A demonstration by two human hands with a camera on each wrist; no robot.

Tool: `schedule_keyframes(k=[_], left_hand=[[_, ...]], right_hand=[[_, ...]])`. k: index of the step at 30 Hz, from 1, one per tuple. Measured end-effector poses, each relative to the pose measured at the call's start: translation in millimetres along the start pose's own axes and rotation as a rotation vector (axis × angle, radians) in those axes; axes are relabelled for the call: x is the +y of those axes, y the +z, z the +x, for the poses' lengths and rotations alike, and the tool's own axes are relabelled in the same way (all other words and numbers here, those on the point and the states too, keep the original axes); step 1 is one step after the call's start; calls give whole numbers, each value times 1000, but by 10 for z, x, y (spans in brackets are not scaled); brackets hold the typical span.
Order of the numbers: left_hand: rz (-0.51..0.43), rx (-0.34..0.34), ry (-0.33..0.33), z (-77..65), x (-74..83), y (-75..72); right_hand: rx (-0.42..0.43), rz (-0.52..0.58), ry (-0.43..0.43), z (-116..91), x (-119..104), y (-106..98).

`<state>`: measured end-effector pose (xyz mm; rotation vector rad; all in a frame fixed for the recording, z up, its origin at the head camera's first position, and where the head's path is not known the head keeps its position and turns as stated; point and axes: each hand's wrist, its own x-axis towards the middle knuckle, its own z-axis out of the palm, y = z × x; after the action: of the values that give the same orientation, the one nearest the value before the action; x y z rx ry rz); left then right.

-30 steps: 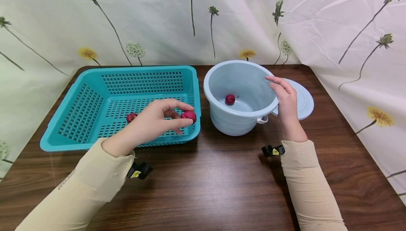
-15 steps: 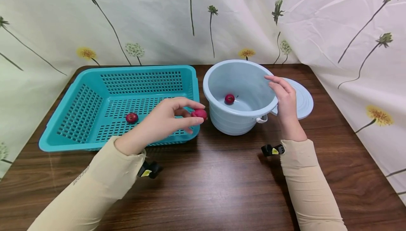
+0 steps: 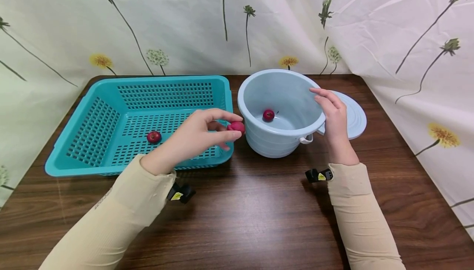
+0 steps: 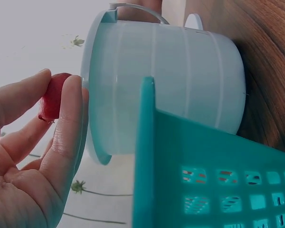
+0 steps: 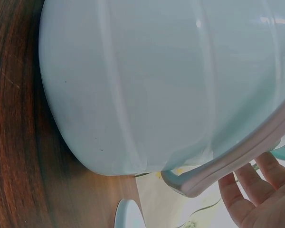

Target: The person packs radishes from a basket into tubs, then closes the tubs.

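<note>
My left hand [image 3: 201, 134] pinches a small red fruit [image 3: 236, 127] between thumb and fingers, over the right end of a teal perforated basket [image 3: 92, 126]. In the left wrist view the fruit [image 4: 53, 99] shows a small dark tip and appears beside the bucket's mouth. A pale blue bucket [image 3: 272, 144] stands upright to the right, one red fruit [image 3: 268, 115] on its bottom. At its right rim, my right hand [image 3: 333, 115] rests with fairly straight fingers reaching over the edge. In the right wrist view, the rim and handle hide the fingertips of the hand [image 5: 263, 194].
Another red fruit [image 3: 154, 137] lies on the basket's floor. Right of the bucket, a pale blue round lid [image 3: 355, 117] lies partly behind the right hand. The bucket's handle [image 5: 242, 154] hangs along its side. A floral cloth [image 3: 185, 23] closes off the back of the brown table [image 3: 252, 220].
My left hand has carried the fruit rightward to beside the bucket and, in the last half second, slightly up. The fruit in the basket has come fully into sight. The right hand keeps its place.
</note>
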<state>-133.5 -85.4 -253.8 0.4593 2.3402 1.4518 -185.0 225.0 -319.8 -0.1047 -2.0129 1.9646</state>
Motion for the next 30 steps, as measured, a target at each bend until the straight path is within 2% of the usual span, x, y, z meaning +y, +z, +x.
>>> schedule_keyframes(k=[7,16,24,30], left_hand=[[-6,16,0,13,68,-9],[-55,23,51,74,191,4],[-33,-7,74,192,331,24],[32,-28,75,334,392,32]], right_hand=[[-14,0,13,-8,-15,0],[-8,-8,23,-9,-5,-4],[-13,10,15,-3,11,-10],[-19,27,11,0,12,-9]])
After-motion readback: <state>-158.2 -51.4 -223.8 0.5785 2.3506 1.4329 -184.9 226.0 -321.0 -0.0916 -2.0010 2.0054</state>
